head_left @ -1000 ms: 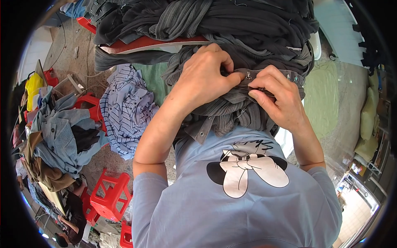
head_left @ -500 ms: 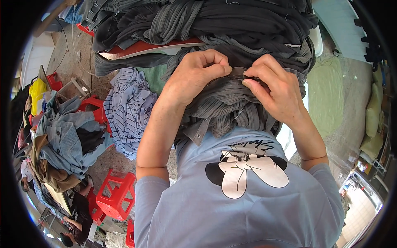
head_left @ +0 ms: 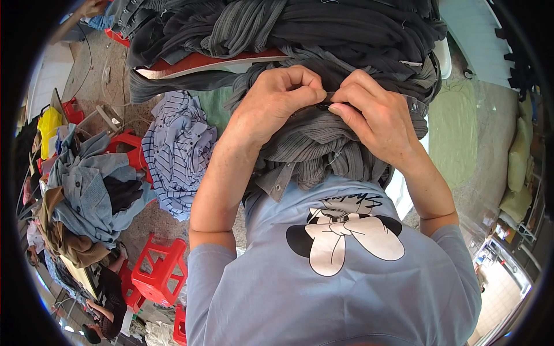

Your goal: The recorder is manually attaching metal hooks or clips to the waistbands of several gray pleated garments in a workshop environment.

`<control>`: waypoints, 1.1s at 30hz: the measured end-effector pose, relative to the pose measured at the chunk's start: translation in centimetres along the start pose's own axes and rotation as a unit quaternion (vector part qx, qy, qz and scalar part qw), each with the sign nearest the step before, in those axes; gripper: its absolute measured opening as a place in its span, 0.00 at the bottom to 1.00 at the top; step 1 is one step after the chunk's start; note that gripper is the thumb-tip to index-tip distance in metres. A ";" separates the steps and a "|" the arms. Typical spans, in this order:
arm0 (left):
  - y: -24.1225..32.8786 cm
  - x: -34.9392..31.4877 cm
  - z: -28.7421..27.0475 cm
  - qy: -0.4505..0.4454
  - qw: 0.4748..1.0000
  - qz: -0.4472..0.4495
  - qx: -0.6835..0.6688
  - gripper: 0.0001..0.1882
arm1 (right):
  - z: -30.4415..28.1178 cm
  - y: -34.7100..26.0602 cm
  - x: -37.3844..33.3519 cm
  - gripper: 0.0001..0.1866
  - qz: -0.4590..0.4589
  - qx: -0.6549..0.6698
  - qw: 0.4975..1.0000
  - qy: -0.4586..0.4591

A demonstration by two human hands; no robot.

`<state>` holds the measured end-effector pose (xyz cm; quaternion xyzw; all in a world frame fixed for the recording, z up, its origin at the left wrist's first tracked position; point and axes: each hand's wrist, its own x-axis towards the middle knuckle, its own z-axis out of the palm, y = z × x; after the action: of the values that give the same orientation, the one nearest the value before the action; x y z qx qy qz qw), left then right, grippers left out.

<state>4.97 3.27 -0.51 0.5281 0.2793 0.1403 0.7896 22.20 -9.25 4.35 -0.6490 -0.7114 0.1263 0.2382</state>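
A dark grey ribbed garment (head_left: 303,141) lies bunched in front of my body, with a metal eyelet on a corner near my shirt. My left hand (head_left: 271,104) is closed, thumb and forefinger pinching the garment's dark edge. Close to its fingertips, my right hand (head_left: 378,118) is also closed in a pinch at that same edge. A thin, shiny sliver shows by the right thumb, too small to name. The fingers partly hide the cloth between them.
Beyond my hands is a big heap of black and grey garments (head_left: 346,32). On the left lie a blue striped shirt (head_left: 179,144), a blue-grey knit garment (head_left: 86,179) and a red plastic stool (head_left: 158,271). A person (head_left: 109,300) is at the lower left. Pale green cloth (head_left: 453,132) lies right.
My right hand has shifted left, closing most of the gap to my left fingertips. The left hand stays nearly in place, still pinching the edge.
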 end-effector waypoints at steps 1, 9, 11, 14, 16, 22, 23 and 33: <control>-0.1 0.1 -0.1 0.001 1.000 0.000 -0.001 0.04 | 0.0 0.0 0.0 0.06 0.011 0.021 1.000 0.001; 0.0 -1.7 -1.9 0.272 0.938 0.149 0.151 0.12 | -0.2 0.3 -0.9 0.05 0.027 0.076 0.997 0.008; -0.1 -3.0 -1.5 0.143 0.948 0.144 0.246 0.10 | -0.1 0.2 -1.2 0.05 0.031 0.067 0.997 0.011; -0.3 -4.0 -0.6 0.101 0.898 0.210 0.373 0.09 | 0.1 0.0 -1.2 0.07 0.034 0.053 0.998 0.023; -0.2 -4.1 -0.3 0.081 0.890 0.179 0.412 0.08 | 0.2 -0.1 -1.2 0.07 0.024 0.047 0.998 0.023; -0.8 -3.5 -0.3 0.056 0.924 0.177 0.333 0.04 | -0.1 -0.4 -1.4 0.06 0.023 0.045 0.999 0.004; -1.1 -3.4 -0.5 0.060 0.925 0.175 0.332 0.04 | -0.1 -0.4 -1.4 0.06 0.029 0.049 0.998 0.004; -2.0 -3.3 -1.9 0.041 0.994 0.099 0.033 0.06 | -0.2 -1.3 -1.0 0.08 0.007 -0.005 1.000 0.001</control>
<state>1.05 2.24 -1.90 0.5731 0.2618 0.2299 0.7418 21.24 -10.41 4.92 -0.6550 -0.7073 0.1243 0.2348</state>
